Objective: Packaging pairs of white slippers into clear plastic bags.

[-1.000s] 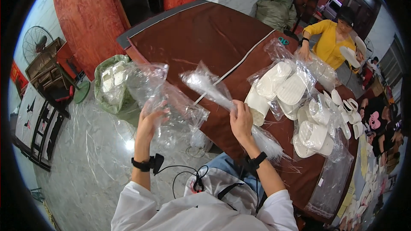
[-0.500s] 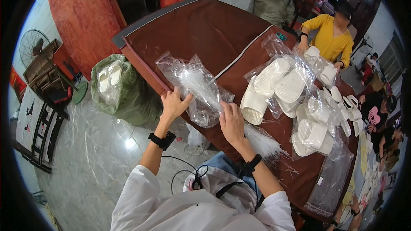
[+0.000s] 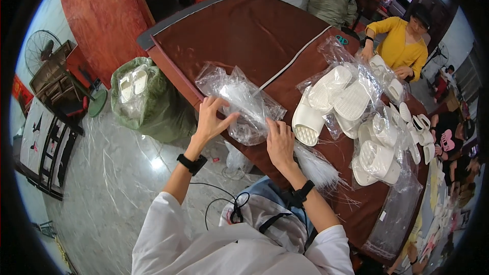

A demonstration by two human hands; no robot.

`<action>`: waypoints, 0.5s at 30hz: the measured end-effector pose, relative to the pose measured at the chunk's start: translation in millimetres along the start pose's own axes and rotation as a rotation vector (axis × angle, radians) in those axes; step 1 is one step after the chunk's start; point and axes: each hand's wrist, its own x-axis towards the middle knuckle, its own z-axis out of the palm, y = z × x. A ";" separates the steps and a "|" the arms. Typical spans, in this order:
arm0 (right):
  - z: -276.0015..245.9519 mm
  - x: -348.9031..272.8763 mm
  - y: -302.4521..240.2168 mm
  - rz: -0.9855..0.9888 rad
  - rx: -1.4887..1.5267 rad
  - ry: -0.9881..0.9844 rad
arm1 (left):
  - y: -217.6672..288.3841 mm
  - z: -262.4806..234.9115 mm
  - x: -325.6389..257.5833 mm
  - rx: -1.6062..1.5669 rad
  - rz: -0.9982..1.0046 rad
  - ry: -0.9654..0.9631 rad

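Note:
A clear plastic bag (image 3: pixel 257 108) with a bundle of thin white plastic strips inside lies at the near left edge of the brown-covered table. My left hand (image 3: pixel 209 122) is at its left side, thumb and fingers spread apart. My right hand (image 3: pixel 281 145) is at its right end, fingers bent close together on the plastic; the thumb is hidden. More loose thin white strips (image 3: pixel 320 168) fan out on the table beside my right wrist. Just right of that hand sit white slippers (image 3: pixel 308 122), several of them in clear bags.
A green sack (image 3: pixel 153 117) with bagged white slippers stands on the floor left of the brown table cover (image 3: pixel 229 30). Flat clear bags (image 3: pixel 392 219) lie at the near right. Across the table, a person in yellow (image 3: pixel 405 46) handles bagged slippers. Farther right are other people.
My left thumb and fingers have spread wider beside the bag. My right hand stays at the bag's right end. The whole view has shifted slightly.

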 end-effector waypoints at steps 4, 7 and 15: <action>-2.4 2.6 -5.2 0.108 0.022 0.017 | -20.5 17.3 11.3 0.037 -0.261 -0.027; -3.1 4.1 -7.4 0.157 0.043 0.105 | -37.9 20.6 6.4 0.116 -0.397 -0.040; -0.3 3.5 -4.9 -0.209 -0.052 -0.049 | -36.9 7.0 -31.0 -0.092 -0.470 0.153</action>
